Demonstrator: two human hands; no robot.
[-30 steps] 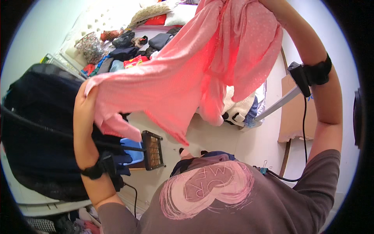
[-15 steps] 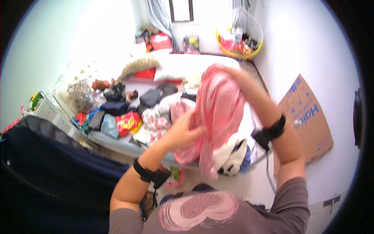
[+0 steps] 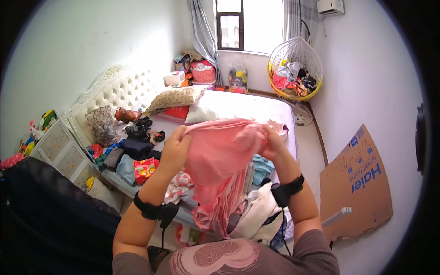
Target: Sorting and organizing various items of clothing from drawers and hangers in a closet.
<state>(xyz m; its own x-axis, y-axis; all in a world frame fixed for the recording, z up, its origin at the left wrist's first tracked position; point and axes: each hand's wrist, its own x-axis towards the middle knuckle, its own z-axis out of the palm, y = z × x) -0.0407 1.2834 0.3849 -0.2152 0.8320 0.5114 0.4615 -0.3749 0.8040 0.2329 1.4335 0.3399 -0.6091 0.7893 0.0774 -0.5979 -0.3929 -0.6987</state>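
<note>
I hold a pink garment stretched between both hands over the bed. My left hand grips its left edge and my right hand grips its right edge. The cloth hangs down in folds toward a heap of clothes at the near end of the bed. Black bands with cables sit on both my wrists.
Folded clothes and pillows lie along the left of the bed. A hanging egg chair full of clothes stands by the window. Flat cardboard leans on the right wall. A dark bag is at my left.
My arms came down from overhead and the view rose to the whole room. The pink garment, first spread high, was bunched and is now held stretched between both hands.
</note>
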